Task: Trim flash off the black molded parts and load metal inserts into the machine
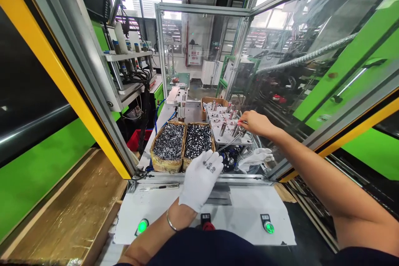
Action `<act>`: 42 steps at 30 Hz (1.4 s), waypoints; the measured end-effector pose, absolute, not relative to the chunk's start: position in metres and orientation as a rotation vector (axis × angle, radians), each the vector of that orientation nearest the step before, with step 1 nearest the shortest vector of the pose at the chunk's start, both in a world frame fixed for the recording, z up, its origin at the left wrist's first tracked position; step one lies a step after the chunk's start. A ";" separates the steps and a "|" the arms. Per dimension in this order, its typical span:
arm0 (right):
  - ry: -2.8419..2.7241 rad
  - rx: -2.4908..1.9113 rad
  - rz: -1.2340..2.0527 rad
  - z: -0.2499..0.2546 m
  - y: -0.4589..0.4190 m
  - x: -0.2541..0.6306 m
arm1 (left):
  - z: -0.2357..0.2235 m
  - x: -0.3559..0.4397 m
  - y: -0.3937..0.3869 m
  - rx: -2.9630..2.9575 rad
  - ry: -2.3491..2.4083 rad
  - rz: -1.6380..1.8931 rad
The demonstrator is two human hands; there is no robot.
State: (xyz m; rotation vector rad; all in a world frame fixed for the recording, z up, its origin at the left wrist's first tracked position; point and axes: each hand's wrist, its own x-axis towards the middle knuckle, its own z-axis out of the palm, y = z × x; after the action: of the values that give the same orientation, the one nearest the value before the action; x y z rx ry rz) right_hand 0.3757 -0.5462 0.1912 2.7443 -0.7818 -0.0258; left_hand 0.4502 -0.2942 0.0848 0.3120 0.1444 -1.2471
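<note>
My left hand [201,179] wears a white glove and lies palm up over the machine's front edge, fingers spread, with several small metal nuts [209,166] resting on the fingertips. My bare right hand [254,123] reaches forward to a white fixture plate [226,131] with upright metal pins. Its fingers pinch at a pin on the plate's right side; what they hold is too small to name. Two woven baskets [168,143] [198,139] full of small metal nuts stand side by side left of the plate.
A loose white glove [256,158] lies right of the plate among cables. Green lit buttons [142,226] [269,227] and a red knob [208,226] sit on the white panel [243,212] before me. Clear guard walls rise on the right and behind. A cardboard box [213,100] stands behind the plate.
</note>
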 end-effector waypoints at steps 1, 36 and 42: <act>-0.810 2.728 -0.016 0.190 -0.544 0.376 | 0.084 0.451 -0.294 0.296 0.144 -1.246; -0.784 2.580 0.117 0.191 -0.503 0.359 | 0.087 0.456 -0.291 0.217 0.150 -1.253; -0.040 3.138 0.026 0.172 -0.436 0.364 | 0.091 0.454 -0.294 0.230 0.130 -1.232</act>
State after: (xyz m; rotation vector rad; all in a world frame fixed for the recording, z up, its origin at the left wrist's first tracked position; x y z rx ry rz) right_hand 0.3637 -0.4359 0.1722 3.1384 -0.0403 0.0257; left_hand 0.4543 -0.2942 0.0907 0.2300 0.1296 -1.2316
